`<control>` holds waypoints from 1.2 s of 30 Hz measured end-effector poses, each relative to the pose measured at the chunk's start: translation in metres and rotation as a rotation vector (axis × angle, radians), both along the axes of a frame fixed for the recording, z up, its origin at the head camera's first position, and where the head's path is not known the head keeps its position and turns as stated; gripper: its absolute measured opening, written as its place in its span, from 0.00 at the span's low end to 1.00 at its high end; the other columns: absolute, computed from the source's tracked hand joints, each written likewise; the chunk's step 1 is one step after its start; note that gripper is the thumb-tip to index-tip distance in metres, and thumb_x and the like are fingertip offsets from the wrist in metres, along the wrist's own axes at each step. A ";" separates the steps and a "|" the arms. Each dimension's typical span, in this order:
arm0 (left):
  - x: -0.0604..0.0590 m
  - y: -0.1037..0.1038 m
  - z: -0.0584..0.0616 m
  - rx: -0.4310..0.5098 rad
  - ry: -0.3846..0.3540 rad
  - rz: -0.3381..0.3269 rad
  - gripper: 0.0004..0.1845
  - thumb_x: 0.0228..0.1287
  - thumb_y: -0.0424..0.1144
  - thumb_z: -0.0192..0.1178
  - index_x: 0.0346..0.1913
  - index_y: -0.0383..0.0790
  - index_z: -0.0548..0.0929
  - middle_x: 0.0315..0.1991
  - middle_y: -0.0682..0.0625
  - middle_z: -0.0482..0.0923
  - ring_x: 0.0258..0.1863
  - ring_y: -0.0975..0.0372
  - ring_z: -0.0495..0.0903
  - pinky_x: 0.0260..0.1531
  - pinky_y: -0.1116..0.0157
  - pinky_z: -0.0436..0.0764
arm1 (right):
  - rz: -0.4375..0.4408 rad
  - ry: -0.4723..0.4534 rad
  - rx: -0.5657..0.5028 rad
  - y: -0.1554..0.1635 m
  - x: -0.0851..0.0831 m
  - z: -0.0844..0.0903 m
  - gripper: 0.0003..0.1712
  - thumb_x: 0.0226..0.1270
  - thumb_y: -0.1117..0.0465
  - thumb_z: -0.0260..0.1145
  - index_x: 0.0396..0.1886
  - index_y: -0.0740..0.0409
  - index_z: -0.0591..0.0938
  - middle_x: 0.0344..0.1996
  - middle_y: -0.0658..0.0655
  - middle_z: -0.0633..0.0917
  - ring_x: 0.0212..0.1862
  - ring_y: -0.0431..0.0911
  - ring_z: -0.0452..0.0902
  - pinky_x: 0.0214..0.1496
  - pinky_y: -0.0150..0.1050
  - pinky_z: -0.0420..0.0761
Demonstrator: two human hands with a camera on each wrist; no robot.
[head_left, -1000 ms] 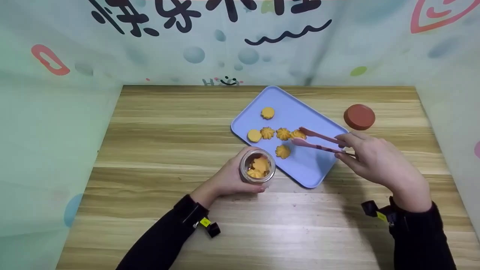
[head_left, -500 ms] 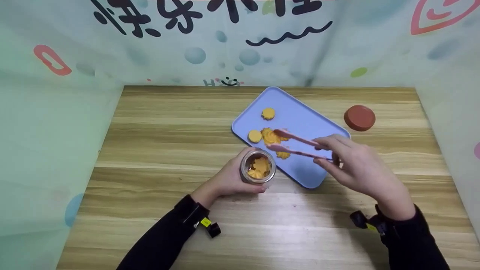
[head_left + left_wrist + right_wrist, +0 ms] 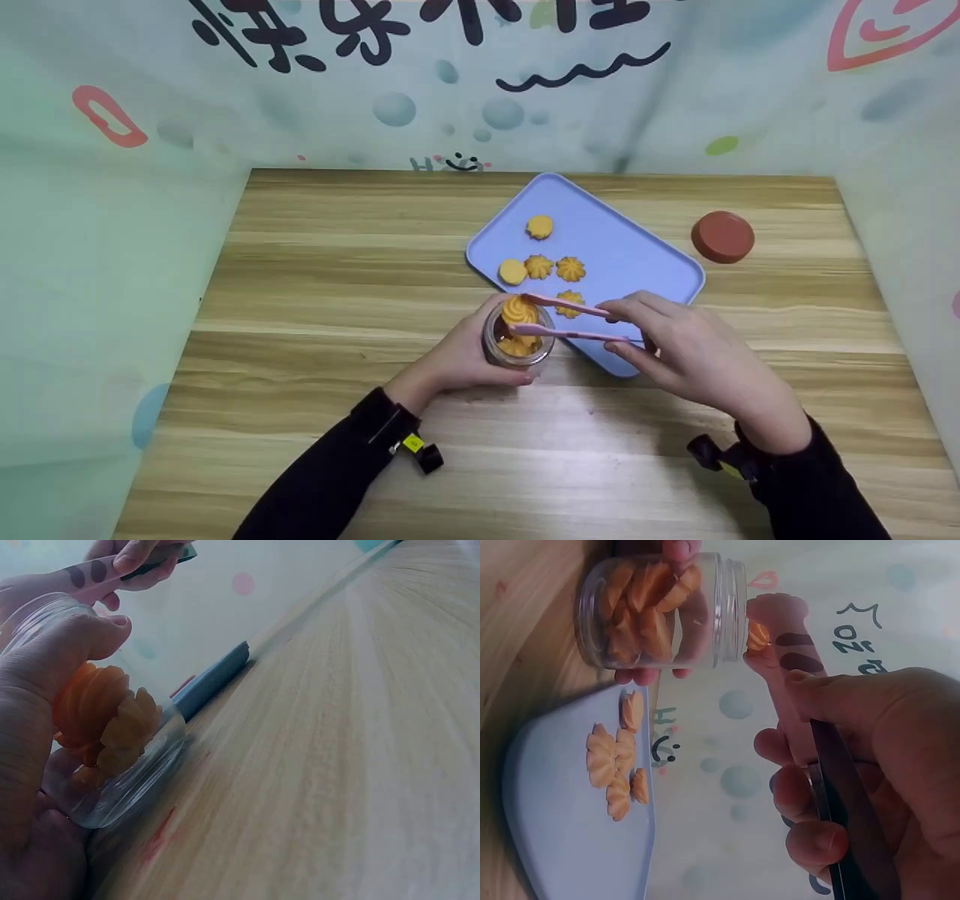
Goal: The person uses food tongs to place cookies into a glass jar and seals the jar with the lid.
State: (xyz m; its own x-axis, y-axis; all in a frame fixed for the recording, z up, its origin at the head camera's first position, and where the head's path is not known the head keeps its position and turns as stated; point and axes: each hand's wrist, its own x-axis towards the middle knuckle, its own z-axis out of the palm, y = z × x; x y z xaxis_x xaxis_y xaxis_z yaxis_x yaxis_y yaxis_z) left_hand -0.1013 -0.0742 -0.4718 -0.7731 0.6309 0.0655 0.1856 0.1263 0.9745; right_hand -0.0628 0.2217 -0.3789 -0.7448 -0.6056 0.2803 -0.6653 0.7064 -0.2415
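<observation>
My left hand (image 3: pixel 459 360) grips a clear glass jar (image 3: pixel 516 345) that stands on the wooden table (image 3: pixel 322 285) just in front of the blue tray (image 3: pixel 630 262). Several orange cookies (image 3: pixel 105 720) lie inside the jar (image 3: pixel 660 611). My right hand (image 3: pixel 679 352) squeezes pink tongs (image 3: pixel 562 319) whose tips pinch a swirl cookie (image 3: pixel 520 310) right over the jar's mouth. In the right wrist view the tong tips (image 3: pixel 776 622) hold the cookie (image 3: pixel 757 636) at the jar's rim. Several more cookies (image 3: pixel 555 268) remain on the tray (image 3: pixel 555 825).
A red-brown round lid (image 3: pixel 722 236) lies on the table to the right of the tray. Printed curtain walls (image 3: pixel 112 195) close in the table on the left, back and right. Bare wood lies left of the jar and along the near edge.
My right hand carried the tongs with a cookie from the tray's middle leftward and toward me, to the jar's mouth. The left hand and jar stayed put.
</observation>
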 end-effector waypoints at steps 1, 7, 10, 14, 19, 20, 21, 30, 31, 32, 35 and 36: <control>0.000 0.000 0.000 -0.001 0.003 0.001 0.50 0.38 0.42 0.79 0.65 0.59 0.61 0.58 0.59 0.73 0.58 0.66 0.75 0.65 0.65 0.71 | 0.001 0.000 0.005 -0.001 0.000 0.000 0.21 0.64 0.47 0.64 0.56 0.43 0.77 0.41 0.39 0.81 0.25 0.30 0.67 0.25 0.26 0.70; 0.000 -0.001 0.000 -0.010 0.005 -0.005 0.49 0.38 0.42 0.79 0.65 0.61 0.61 0.57 0.58 0.74 0.57 0.65 0.76 0.64 0.65 0.72 | 0.008 0.001 0.022 -0.005 0.001 -0.003 0.21 0.64 0.47 0.64 0.56 0.43 0.77 0.41 0.41 0.82 0.27 0.31 0.70 0.27 0.29 0.73; 0.000 -0.001 0.000 -0.015 0.005 -0.006 0.49 0.38 0.42 0.79 0.65 0.61 0.61 0.57 0.58 0.75 0.57 0.65 0.76 0.64 0.65 0.72 | 0.012 0.000 0.032 -0.007 0.003 -0.003 0.21 0.64 0.47 0.64 0.56 0.44 0.77 0.41 0.43 0.83 0.30 0.33 0.74 0.30 0.31 0.76; 0.000 -0.001 0.001 -0.016 0.003 -0.008 0.50 0.38 0.42 0.79 0.65 0.61 0.61 0.57 0.59 0.75 0.57 0.65 0.76 0.64 0.65 0.72 | 0.013 0.008 0.044 -0.009 0.006 -0.002 0.22 0.63 0.48 0.64 0.56 0.46 0.77 0.42 0.45 0.83 0.33 0.36 0.77 0.31 0.34 0.78; 0.000 -0.001 0.002 -0.026 0.037 -0.003 0.49 0.38 0.43 0.79 0.65 0.60 0.61 0.57 0.58 0.74 0.58 0.66 0.75 0.64 0.65 0.72 | -0.001 0.016 0.025 -0.011 0.008 -0.001 0.24 0.62 0.49 0.66 0.56 0.48 0.77 0.43 0.47 0.82 0.33 0.39 0.77 0.29 0.38 0.78; 0.000 -0.001 0.002 -0.027 0.047 -0.002 0.49 0.38 0.43 0.79 0.65 0.60 0.61 0.57 0.57 0.74 0.58 0.66 0.75 0.65 0.65 0.72 | -0.004 0.016 0.020 -0.011 0.008 -0.001 0.24 0.61 0.49 0.67 0.56 0.48 0.77 0.42 0.47 0.82 0.32 0.39 0.76 0.28 0.38 0.77; 0.000 -0.001 0.002 -0.029 0.056 -0.002 0.49 0.38 0.43 0.79 0.65 0.59 0.61 0.58 0.57 0.74 0.58 0.66 0.74 0.65 0.64 0.71 | -0.007 0.016 0.017 -0.011 0.008 -0.001 0.24 0.61 0.48 0.67 0.57 0.48 0.77 0.42 0.47 0.82 0.30 0.38 0.75 0.27 0.37 0.76; 0.002 -0.001 0.004 -0.049 0.075 0.005 0.48 0.39 0.45 0.79 0.64 0.62 0.61 0.58 0.57 0.74 0.59 0.68 0.74 0.65 0.65 0.70 | -0.025 0.008 -0.001 -0.010 0.009 -0.001 0.25 0.63 0.47 0.65 0.59 0.44 0.76 0.43 0.44 0.81 0.25 0.33 0.69 0.24 0.31 0.71; 0.002 -0.001 0.004 -0.046 0.074 0.005 0.48 0.39 0.45 0.79 0.64 0.62 0.61 0.58 0.57 0.74 0.58 0.68 0.74 0.65 0.65 0.71 | -0.023 0.008 -0.009 -0.009 0.009 -0.001 0.25 0.63 0.47 0.65 0.59 0.44 0.76 0.43 0.44 0.81 0.25 0.33 0.68 0.24 0.31 0.71; 0.002 -0.001 0.004 -0.043 0.076 0.004 0.48 0.39 0.45 0.78 0.64 0.62 0.61 0.58 0.57 0.74 0.58 0.68 0.74 0.65 0.65 0.71 | -0.018 0.010 -0.016 -0.009 0.009 -0.001 0.25 0.63 0.47 0.65 0.59 0.44 0.76 0.43 0.44 0.81 0.25 0.32 0.69 0.24 0.31 0.70; 0.002 -0.001 0.004 -0.033 0.076 -0.002 0.48 0.39 0.45 0.78 0.64 0.61 0.61 0.58 0.57 0.74 0.58 0.67 0.75 0.65 0.65 0.71 | -0.007 0.014 -0.032 -0.009 0.009 -0.001 0.24 0.63 0.47 0.65 0.58 0.45 0.76 0.42 0.44 0.81 0.25 0.33 0.68 0.24 0.30 0.70; 0.001 -0.001 0.003 -0.029 0.072 -0.004 0.48 0.39 0.44 0.79 0.64 0.61 0.61 0.58 0.57 0.74 0.58 0.67 0.75 0.65 0.65 0.71 | -0.004 0.017 -0.037 -0.009 0.009 -0.001 0.24 0.63 0.48 0.65 0.58 0.45 0.76 0.42 0.45 0.81 0.25 0.33 0.68 0.23 0.30 0.70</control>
